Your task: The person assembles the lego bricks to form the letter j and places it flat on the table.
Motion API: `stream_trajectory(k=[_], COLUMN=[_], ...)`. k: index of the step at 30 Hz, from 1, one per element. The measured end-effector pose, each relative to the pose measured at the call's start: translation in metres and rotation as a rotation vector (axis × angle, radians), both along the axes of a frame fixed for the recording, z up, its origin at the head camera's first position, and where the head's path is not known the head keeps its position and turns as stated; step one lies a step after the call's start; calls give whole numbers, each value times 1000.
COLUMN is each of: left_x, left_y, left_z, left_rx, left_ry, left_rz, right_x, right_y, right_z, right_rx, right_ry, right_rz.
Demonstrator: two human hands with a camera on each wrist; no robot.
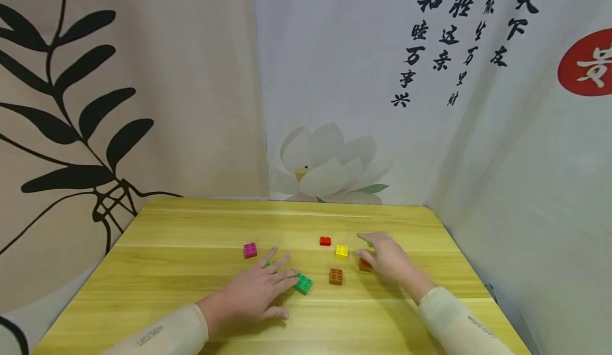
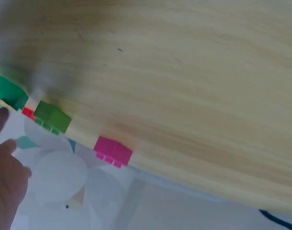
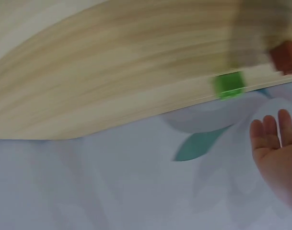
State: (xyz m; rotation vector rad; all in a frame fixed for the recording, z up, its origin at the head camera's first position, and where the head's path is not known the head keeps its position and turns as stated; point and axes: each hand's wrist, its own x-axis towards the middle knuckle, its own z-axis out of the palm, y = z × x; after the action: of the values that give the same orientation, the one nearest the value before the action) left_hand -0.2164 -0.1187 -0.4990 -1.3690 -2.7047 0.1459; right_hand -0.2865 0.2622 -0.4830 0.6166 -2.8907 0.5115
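Observation:
My left hand (image 1: 258, 290) hovers with spread fingers over the left-middle of the table. Its fingers partly cover a lime-green brick (image 1: 270, 263), and the fingertips overlap the edge of a darker green brick (image 1: 303, 284); whether they touch it I cannot tell. Beyond that hand lies a magenta brick (image 2: 112, 152). On the other side, my right hand (image 1: 389, 258) reaches out with extended fingers and holds nothing visible. It partly hides an orange-brown brick (image 1: 365, 265) and a bright green brick (image 3: 229, 85). A brown brick (image 1: 336, 276) sits between the hands.
A yellow brick (image 1: 341, 252) and a red brick (image 1: 325, 241) lie farther back on the wooden table (image 1: 181, 248). Behind the table's far edge hangs a printed curtain (image 1: 334, 78) with a flower and writing, and another curtain runs along the right side.

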Motion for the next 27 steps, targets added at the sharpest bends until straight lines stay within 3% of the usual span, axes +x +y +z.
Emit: stream_trajectory(k=[6, 12, 18, 21, 27], left_x=[-5, -10, -12, -13, -13], left_y=[11, 26, 33, 34, 38], left_z=[-5, -6, -7, -7, -7], left_rx=[13, 29, 27, 43, 61], left_ry=[-76, -119, -162, -164, -176], left_rz=[86, 120, 132, 133, 123], right_x=[16, 20, 19, 18, 19], right_y=[-32, -48, -56, -63, -75], right_z=[-2, -14, -20, -16, -8], right_rx=[28, 76, 80, 47, -1], right_ry=[55, 43, -8, -10, -2], right_rz=[173, 333, 285, 251, 256])
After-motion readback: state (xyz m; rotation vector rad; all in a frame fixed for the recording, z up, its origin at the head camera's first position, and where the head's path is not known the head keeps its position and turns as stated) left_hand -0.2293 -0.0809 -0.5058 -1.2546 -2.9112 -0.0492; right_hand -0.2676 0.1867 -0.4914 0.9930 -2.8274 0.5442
